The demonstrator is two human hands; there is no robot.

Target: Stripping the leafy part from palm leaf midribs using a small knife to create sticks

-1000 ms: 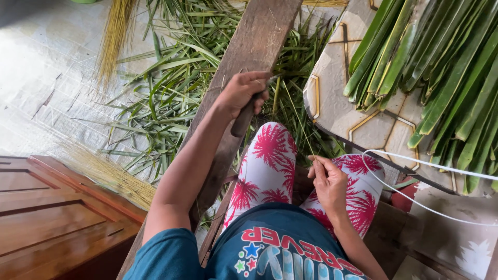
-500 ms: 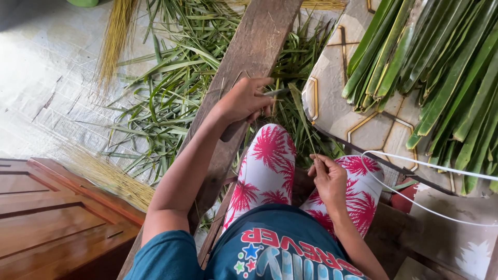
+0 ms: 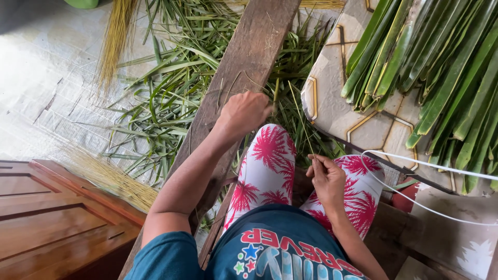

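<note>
Green leaf strip point(image 3: 298, 116) runs thin between both hands: the left hand point(image 3: 244, 111) is fisted on its upper end over the wooden plank point(image 3: 249, 52), the right hand point(image 3: 326, 176) pinches its lower end above the patterned knees

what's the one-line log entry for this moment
left hand: closed, on wooden plank | right hand: pinching thin leaf rib | green leaf strips on floor

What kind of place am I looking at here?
Probably a home floor workspace for stripping palm leaves: a heap of green leaf scraps around a rough wooden plank, long green leaf blades stacked alongside, and bundles of thin yellow midribs.
</note>
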